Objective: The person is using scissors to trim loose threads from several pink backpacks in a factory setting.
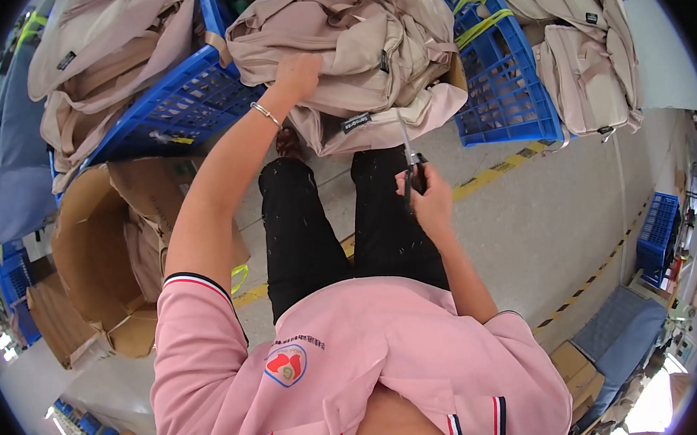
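Note:
Pale pink backpacks point(336, 51) lie heaped in front of me at the top of the head view. My left hand point(298, 76) reaches into the heap, closed on a fold of backpack fabric; the fingertips are partly hidden in the cloth. Lower and to the right, my right hand point(430, 199) holds a pair of scissors point(414, 159) by its black handles. The metal blades point up toward the front backpack's lower edge, where a dark label point(357, 123) shows. Whether the blade tips touch the fabric, I cannot tell.
Blue plastic crates point(500, 74) flank the heap; more pink backpacks point(593, 73) are on the right and others point(123, 32) on the left. An open cardboard box point(91, 256) stands by my left leg. Yellow-black tape point(501, 168) marks the grey floor.

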{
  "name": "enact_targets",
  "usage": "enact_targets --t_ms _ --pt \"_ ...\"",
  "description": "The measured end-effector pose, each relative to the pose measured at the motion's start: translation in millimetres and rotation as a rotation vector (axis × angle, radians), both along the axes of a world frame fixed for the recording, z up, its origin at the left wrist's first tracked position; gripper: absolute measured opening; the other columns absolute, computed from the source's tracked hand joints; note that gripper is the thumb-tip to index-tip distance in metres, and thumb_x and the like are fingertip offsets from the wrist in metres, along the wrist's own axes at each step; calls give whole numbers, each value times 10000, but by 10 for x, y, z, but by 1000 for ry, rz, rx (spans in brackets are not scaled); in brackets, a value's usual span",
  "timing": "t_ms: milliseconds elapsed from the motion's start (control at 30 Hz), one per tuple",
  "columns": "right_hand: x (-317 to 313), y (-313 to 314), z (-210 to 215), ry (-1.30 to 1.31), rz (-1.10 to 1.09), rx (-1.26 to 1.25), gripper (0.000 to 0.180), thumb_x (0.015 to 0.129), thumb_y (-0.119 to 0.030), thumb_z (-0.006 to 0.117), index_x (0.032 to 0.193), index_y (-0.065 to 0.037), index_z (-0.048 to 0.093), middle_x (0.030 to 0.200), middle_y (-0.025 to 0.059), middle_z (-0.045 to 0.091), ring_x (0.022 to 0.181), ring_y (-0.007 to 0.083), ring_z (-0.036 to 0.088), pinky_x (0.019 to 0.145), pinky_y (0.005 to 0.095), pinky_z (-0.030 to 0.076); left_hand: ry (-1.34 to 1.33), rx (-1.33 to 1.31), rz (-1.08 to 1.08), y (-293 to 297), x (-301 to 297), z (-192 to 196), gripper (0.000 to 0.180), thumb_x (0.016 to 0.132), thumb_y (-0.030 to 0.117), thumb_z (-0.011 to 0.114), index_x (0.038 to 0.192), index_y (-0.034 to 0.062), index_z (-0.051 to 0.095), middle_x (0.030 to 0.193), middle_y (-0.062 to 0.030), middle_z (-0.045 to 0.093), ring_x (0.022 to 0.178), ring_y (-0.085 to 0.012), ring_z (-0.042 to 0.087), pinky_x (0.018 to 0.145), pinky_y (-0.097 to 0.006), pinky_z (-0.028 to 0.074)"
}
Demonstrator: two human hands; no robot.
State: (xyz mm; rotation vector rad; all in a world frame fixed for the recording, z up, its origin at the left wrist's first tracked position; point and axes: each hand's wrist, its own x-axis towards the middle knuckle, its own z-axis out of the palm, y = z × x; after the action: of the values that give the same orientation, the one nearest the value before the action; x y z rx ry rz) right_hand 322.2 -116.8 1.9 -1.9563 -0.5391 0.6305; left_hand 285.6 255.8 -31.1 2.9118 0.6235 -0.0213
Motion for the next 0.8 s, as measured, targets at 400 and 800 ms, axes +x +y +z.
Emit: enact_targets --t_ms 400,800 --pt "259 -369 602 219 -165 346 172 939 -156 665 976 -5 590 983 132 707 738 113 648 527 223 453 -1270 -1071 452 -822 -1246 2452 424 1003 278 590 1251 -66 584 1182 -83 666 1057 -192 628 917 -319 489" --pt "-39 -169 271 369 -75 158 235 877 -219 764 867 -71 583 734 -15 581 583 69 527 519 228 415 -928 -1271 1150 -2287 -2706 47 422 973 206 630 1309 -36 549 1259 -103 624 1156 -198 572 1042 -351 408"
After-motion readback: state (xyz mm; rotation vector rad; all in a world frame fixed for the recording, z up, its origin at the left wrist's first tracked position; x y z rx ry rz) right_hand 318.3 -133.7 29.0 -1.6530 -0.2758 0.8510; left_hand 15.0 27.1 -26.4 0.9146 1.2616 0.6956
